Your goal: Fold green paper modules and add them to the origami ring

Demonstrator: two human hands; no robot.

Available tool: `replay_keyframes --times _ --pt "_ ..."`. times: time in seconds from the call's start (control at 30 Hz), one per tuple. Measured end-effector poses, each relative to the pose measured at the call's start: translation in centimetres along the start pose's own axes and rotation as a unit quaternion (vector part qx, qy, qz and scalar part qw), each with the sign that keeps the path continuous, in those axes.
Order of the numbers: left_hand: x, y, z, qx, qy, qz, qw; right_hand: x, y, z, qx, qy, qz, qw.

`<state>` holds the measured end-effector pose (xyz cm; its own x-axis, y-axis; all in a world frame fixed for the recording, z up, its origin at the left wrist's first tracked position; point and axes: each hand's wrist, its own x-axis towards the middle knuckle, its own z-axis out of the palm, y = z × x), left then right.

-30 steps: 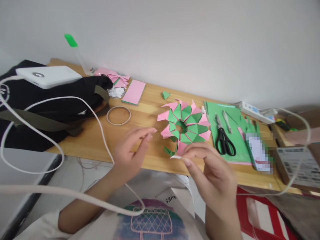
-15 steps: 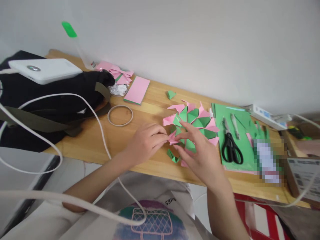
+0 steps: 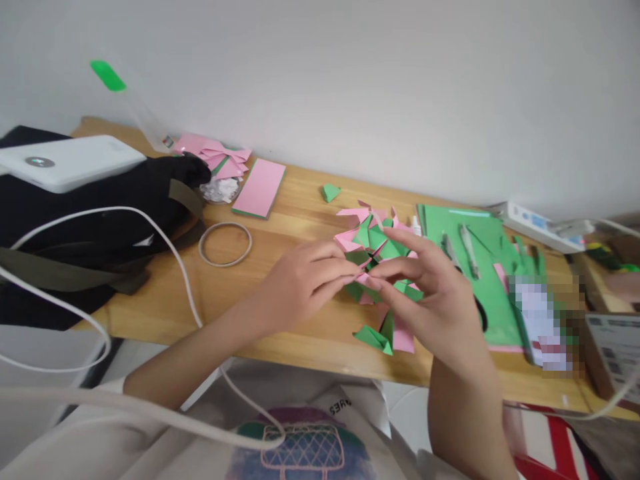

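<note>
A pink-and-green origami model [image 3: 367, 233] made of several folded paper units is raised between my hands over the wooden table. My left hand [image 3: 310, 283] pinches a small pink fold on its near side. From the right, my right hand [image 3: 440, 293] grips the same part between thumb and fingers, its index finger stretched over the model. The fingers hide much of the model's right side. Below it a loose green folded piece [image 3: 373, 339] lies near the table's front edge. Farther back rests a small green folded piece [image 3: 331, 193].
A stack of pink-and-green paper [image 3: 261, 187] and a beige ring [image 3: 225, 245] lie to the left. Green sheets [image 3: 493, 307], mostly hidden black scissors [image 3: 481, 313] and a phone [image 3: 540, 320] are on the right. A white cable [image 3: 187, 267] crosses beside my left arm.
The model has lifted and tilted, with both hands closer together on its pink fold. My right hand now covers most of the scissors. The whole view has shifted slightly.
</note>
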<state>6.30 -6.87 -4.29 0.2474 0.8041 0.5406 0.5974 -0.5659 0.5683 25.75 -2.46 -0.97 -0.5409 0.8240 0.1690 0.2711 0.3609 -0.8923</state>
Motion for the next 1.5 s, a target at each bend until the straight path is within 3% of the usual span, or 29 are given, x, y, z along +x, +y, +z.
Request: replay_keyframes --times 0.23,0.43,0.53,0.67,1.0,1.2,1.5 --pt "2.6 1.4 -1.1 -0.120 0.029 -0.050 0.991 1.2 -1.9 -1.9 0.120 0.026 0.013 0.992" --pt "6.0 3.2 -4.5 -0.146 -0.041 -0.088 0.985 3.1 -4.5 -3.5 0.168 0.011 0.021 0.986" --pt "7.3 3.4 -5.3 -0.189 -0.072 -0.126 0.971 4.0 -5.1 -3.8 0.189 0.005 0.030 0.982" --pt "7.8 3.0 -5.3 -0.223 -0.085 -0.155 0.959 4.7 -4.9 -3.7 0.199 0.015 0.049 0.979" --pt "8.3 2.8 -4.7 -0.217 -0.053 -0.150 0.963 4.9 -4.9 -3.9 0.159 0.037 0.033 0.986" --pt "8.1 2.6 -5.0 -0.223 -0.038 -0.184 0.957 4.3 -4.6 -4.5 0.112 0.130 0.018 0.985" --pt "8.2 2.8 -4.9 -0.229 -0.031 -0.169 0.958 4.8 -5.3 -3.8 0.095 0.066 0.006 0.993"
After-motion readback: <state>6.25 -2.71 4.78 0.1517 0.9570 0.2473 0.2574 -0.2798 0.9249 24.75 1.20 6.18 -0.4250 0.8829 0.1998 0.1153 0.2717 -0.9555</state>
